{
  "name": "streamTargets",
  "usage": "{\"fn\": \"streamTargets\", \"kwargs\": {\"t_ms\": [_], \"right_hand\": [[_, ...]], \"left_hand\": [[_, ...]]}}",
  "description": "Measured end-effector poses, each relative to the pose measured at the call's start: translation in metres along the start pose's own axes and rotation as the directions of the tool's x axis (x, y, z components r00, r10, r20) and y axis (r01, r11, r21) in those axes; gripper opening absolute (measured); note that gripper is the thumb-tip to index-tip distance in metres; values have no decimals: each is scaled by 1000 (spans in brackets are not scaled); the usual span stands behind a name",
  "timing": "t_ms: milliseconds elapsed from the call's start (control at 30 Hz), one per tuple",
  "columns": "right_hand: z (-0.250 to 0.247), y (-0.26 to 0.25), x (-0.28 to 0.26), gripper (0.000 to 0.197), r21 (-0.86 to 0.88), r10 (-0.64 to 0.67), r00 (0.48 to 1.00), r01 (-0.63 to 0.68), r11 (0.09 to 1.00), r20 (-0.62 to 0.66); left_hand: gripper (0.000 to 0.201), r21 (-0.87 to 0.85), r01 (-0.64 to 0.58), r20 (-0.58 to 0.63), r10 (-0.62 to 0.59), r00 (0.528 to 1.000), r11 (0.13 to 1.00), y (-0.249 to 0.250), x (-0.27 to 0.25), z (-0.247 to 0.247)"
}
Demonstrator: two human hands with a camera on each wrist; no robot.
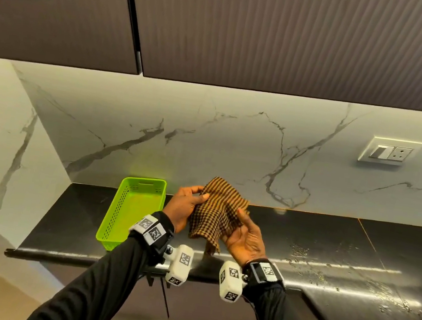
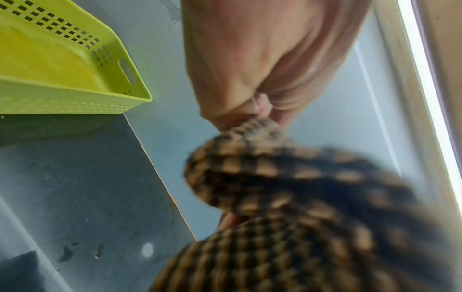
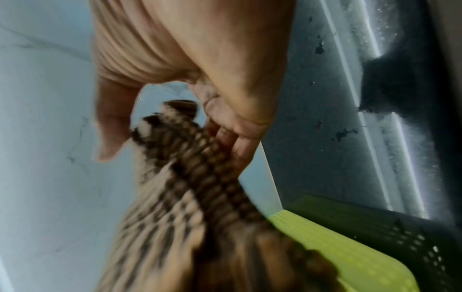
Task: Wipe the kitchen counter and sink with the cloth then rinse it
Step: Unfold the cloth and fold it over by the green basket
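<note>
Head view: both the left hand (image 1: pixel 183 206) and right hand (image 1: pixel 246 235) are gripping the checked cloth (image 1: pixel 220 210) above the counter (image 1: pixel 328 246) near its back edge.

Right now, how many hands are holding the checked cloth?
2. The left hand pinches the brown-and-black checked woven cloth at its left edge, beside the lime-green perforated plastic basket. The right hand grips its right side, above the black counter.
</note>
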State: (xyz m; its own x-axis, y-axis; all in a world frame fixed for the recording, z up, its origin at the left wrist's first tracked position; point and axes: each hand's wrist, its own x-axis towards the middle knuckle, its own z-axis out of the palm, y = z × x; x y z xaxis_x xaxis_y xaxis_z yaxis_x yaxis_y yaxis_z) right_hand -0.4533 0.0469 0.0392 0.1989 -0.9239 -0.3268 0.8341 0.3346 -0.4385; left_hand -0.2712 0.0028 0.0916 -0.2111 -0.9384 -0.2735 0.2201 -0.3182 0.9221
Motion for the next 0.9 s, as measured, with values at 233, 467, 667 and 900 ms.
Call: {"fn": "streamTargets", "kwargs": {"t_ms": [233,467,667,900], "right_hand": [[22,-34,8,44,-553,-94,995,55,831,-42],[41,-79,9,31,-676,-260,884,465,571,389],[47,-83,-4,16,-706,-367,826,559,435,428],[48,-94,-1,18,-782,-270,872,486,390,408]], "left_hand": [[18,27,81,-66,-79,995,996,-6,2,-21],[35,-22,-160,113,161,980,987,15,-5,-14],[50,-220,-170,188,213,959,961,26,0,-19],[33,167,-127,168,99,981,978,26,-2,-14]]}}
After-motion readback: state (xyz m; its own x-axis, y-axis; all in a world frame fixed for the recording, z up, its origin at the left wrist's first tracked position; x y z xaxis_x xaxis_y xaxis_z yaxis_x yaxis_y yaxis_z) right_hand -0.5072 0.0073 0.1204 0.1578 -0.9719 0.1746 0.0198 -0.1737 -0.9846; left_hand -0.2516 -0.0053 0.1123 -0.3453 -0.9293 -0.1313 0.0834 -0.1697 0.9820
